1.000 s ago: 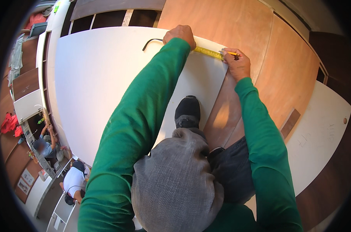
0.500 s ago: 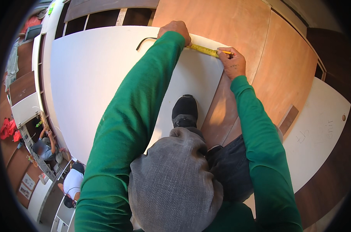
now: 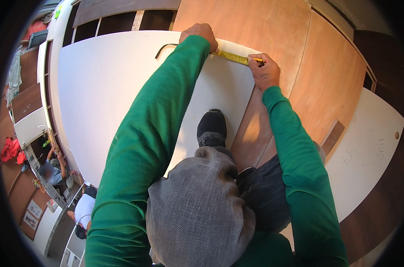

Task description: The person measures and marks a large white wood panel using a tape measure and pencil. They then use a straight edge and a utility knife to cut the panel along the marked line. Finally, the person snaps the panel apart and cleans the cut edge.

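Observation:
A yellow tape measure is drawn out across the far right part of a white board. My left hand is closed around the tape's case end, most of which it hides, and a black strap curves out beside it. At the board's right edge my right hand pinches the other end of the tape blade. A yellow pencil sticks out between the same right-hand fingers. My shoe rests on the white board below the tape.
Reddish-brown plywood sheets lie beyond and to the right. A small wood strip lies near a white panel with pencil marks. Dark gaps show between slats at the far left. Two people work at the left.
Hardly anything differs. Both hands and the tape appear shifted very slightly left, and the tape remains stretched between them.

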Demonstrator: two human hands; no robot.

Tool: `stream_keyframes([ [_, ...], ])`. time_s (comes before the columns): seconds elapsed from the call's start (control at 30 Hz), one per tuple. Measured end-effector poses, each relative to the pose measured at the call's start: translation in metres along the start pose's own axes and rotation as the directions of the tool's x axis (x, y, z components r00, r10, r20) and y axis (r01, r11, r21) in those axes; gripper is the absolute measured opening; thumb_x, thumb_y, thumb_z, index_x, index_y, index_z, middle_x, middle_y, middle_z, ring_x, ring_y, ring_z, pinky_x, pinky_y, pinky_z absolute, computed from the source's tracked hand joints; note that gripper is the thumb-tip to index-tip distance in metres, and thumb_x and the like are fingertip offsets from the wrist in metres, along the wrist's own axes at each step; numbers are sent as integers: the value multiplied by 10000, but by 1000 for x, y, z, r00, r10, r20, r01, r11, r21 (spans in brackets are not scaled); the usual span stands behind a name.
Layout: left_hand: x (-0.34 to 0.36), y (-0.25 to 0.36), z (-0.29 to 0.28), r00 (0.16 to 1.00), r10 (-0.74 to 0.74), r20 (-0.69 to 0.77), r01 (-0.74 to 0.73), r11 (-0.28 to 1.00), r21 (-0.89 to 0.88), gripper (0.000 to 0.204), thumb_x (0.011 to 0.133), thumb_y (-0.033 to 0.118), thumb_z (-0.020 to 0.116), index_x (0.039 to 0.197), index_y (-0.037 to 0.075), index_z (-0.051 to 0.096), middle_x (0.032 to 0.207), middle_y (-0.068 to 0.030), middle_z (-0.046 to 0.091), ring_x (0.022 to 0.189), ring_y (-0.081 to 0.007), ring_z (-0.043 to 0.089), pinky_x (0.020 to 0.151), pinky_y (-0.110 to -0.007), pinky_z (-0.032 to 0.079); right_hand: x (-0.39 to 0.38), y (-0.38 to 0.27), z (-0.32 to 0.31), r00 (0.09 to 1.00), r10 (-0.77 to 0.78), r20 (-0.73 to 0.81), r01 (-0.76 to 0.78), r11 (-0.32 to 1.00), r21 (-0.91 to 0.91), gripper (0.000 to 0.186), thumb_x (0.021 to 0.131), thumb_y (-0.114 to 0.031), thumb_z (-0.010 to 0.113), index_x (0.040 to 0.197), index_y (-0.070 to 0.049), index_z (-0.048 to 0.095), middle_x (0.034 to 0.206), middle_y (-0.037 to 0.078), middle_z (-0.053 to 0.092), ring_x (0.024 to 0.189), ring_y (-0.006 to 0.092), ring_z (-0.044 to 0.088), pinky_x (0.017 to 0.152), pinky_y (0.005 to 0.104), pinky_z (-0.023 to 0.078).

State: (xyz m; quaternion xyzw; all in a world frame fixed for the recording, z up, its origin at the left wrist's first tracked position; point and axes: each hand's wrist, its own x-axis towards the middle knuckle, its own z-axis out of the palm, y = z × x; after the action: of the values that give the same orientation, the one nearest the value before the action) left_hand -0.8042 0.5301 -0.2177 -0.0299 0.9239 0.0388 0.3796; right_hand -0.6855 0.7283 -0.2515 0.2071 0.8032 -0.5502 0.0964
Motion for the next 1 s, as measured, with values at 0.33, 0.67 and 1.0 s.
stream_keyframes([
  [0.33, -2, 1, -2, 1000, 2, 1, -2, 1000, 15, 414, 756, 360, 835, 1094, 136, 751, 1052, -45, 750, 987, -227, 719, 859, -375, 578, -11, -1, 13, 974, -97, -207, 116, 990, 81, 160, 883, -172, 703, 954, -29, 714, 728, 6, 654, 668, 74, 579, 677, 240, 503],
  [0.67, 1, 2, 2, 999, -43, 19, 43, 999, -1, 418, 701, 328, 848, 1060, 145, 738, 1005, -35, 743, 985, -228, 697, 856, -381, 539, -13, 5, 12, 990, -56, -130, 64, 996, 61, 158, 882, -150, 708, 979, -26, 720, 704, -8, 625, 648, 50, 541, 646, 228, 480],
  [1.0, 2, 3, 0, 999, -37, 12, 37, 999, -18, 394, 689, 318, 852, 1029, 148, 748, 980, -36, 745, 969, -230, 701, 855, -384, 538, -10, 0, 8, 993, -79, -90, 79, 997, -6, 146, 877, -153, 715, 965, -37, 724, 686, 2, 630, 644, 67, 562, 645, 238, 490],
])
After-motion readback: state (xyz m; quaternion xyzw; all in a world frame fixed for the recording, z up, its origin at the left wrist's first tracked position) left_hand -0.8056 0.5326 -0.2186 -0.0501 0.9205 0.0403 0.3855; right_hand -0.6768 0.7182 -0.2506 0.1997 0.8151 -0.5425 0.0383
